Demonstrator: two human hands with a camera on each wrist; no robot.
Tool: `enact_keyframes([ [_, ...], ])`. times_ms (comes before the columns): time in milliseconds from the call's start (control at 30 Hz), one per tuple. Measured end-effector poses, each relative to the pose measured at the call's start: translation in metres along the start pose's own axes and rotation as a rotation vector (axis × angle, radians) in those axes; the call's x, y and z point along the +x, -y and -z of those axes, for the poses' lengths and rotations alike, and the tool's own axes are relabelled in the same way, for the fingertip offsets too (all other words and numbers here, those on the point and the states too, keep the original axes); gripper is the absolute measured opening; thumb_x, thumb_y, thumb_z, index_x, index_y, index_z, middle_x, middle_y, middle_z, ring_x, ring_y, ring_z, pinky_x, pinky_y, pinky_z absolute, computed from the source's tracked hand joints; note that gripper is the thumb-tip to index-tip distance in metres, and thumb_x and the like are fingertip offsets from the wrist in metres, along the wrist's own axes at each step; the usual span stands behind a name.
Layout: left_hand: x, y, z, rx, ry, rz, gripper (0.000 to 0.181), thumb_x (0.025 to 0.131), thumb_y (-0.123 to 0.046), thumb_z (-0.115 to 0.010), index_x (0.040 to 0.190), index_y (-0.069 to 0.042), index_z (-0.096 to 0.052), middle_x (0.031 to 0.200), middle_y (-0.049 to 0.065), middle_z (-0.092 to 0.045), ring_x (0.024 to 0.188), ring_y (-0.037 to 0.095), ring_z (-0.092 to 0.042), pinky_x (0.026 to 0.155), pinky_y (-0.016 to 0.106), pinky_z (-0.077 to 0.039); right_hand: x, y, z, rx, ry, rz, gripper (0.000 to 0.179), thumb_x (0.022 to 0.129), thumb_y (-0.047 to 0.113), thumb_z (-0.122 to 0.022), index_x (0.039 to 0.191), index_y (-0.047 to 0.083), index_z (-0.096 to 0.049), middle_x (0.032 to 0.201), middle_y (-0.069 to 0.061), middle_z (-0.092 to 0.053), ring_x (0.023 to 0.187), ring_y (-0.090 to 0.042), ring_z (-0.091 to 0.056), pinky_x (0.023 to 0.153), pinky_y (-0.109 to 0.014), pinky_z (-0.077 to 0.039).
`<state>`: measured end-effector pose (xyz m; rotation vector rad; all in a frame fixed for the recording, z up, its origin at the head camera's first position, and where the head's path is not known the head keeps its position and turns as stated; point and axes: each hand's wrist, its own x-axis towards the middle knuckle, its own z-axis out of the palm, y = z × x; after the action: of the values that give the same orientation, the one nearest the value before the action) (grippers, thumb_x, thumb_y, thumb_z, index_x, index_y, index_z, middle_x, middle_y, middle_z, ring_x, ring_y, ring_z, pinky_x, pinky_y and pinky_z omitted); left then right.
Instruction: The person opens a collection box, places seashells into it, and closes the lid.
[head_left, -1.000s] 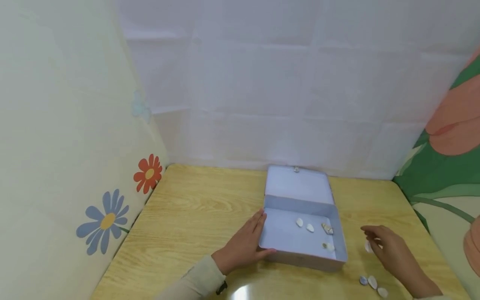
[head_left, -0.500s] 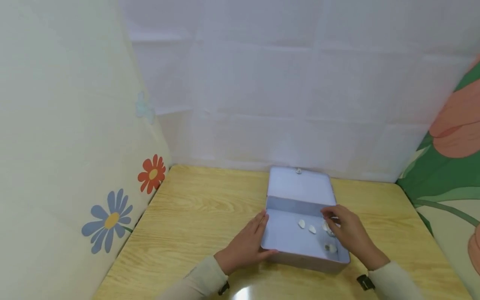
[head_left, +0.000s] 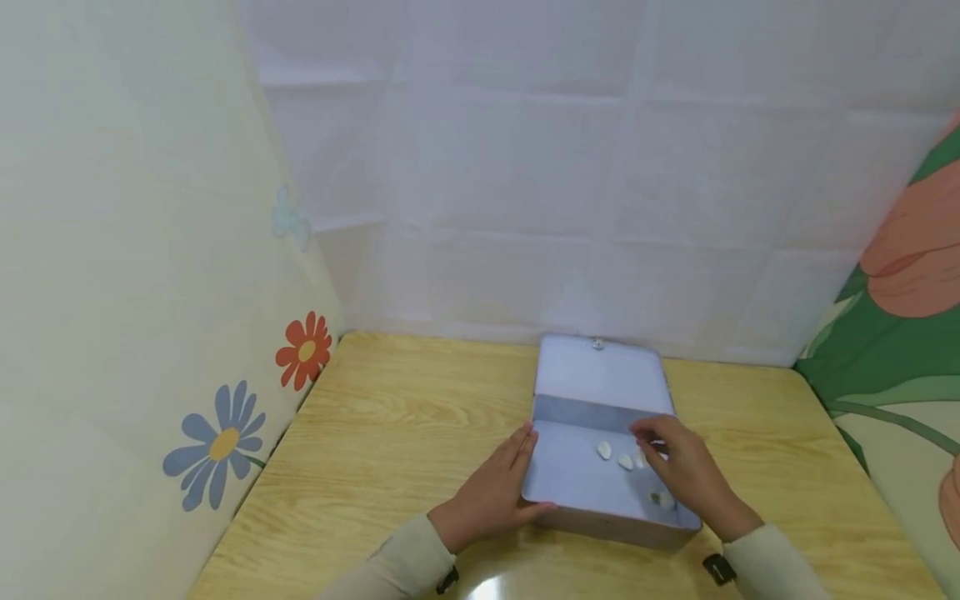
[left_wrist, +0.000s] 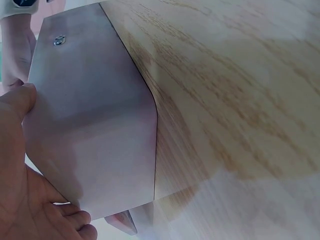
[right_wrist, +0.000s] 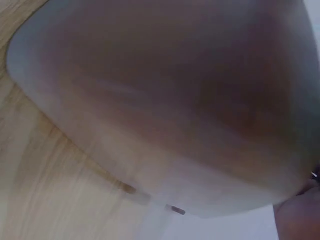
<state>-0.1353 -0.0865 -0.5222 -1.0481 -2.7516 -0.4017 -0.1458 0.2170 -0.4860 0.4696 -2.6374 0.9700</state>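
Observation:
A hinged tin box (head_left: 615, 533) with a pale inside lies with its lid (head_left: 600, 367) raised toward the back wall. My left hand (head_left: 491, 487) grips its front left corner, the thumb at the front wall and the fingers along the left side; the left wrist view shows the box's outer walls (left_wrist: 95, 115) beside that hand (left_wrist: 30, 190). Over the right part of the box, my right hand (head_left: 682, 462) pinches a white seashell (head_left: 640, 458). Close by on the box floor lie two white shells, one left (head_left: 603, 450) and one nearer (head_left: 626, 462). Another shell, partly brown (head_left: 662, 498), lies near the front right corner.
The wood-grain table (head_left: 405, 417) reaches back to a white cloth wall (head_left: 525, 208). Flower-printed panels stand on the left (head_left: 150, 292) and right (head_left: 900, 333). My right sleeve (head_left: 776, 567) covers the table's front right area.
My right hand has moved left from the table into the box with a white shell, then a little further left, covering the patterned shell there. My left hand keeps its hold.

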Motion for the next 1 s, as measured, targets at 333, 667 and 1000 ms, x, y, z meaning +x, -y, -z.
enact_keyframes([
  [333,-0.001,-0.003,0.004,0.014,-0.017,-0.014,0.101,0.090,-0.068,-0.048,0.150,0.008,-0.022,0.158,0.024,-0.016,0.145,0.032,-0.021,0.115,0.039,-0.027,-0.005,-0.008,-0.008,-0.034,-0.014,0.050,0.031,0.079,-0.015,-0.070,0.103,0.005,-0.068,0.094,-0.002,-0.065,0.087,-0.017,-0.064,0.073,-0.029,-0.058],
  [667,-0.001,-0.004,0.005,0.016,-0.018,-0.022,0.101,0.090,-0.069,-0.047,0.150,0.009,-0.023,0.158,0.024,-0.017,0.144,0.033,-0.022,0.115,0.040,-0.027,-0.013,-0.011,-0.011,-0.047,0.001,0.057,0.031,0.078,-0.015,-0.071,0.102,0.005,-0.068,0.094,-0.001,-0.064,0.085,-0.015,-0.063,0.070,-0.027,-0.057],
  [1000,-0.001,-0.002,0.005,0.003,-0.029,-0.020,0.101,0.090,-0.068,-0.049,0.149,0.010,-0.024,0.157,0.026,-0.018,0.144,0.035,-0.023,0.114,0.042,-0.029,-0.020,-0.014,0.002,-0.088,0.011,-0.009,0.028,0.083,-0.008,-0.070,0.107,0.006,-0.067,0.099,-0.002,-0.066,0.090,-0.018,-0.065,0.075,-0.032,-0.058],
])
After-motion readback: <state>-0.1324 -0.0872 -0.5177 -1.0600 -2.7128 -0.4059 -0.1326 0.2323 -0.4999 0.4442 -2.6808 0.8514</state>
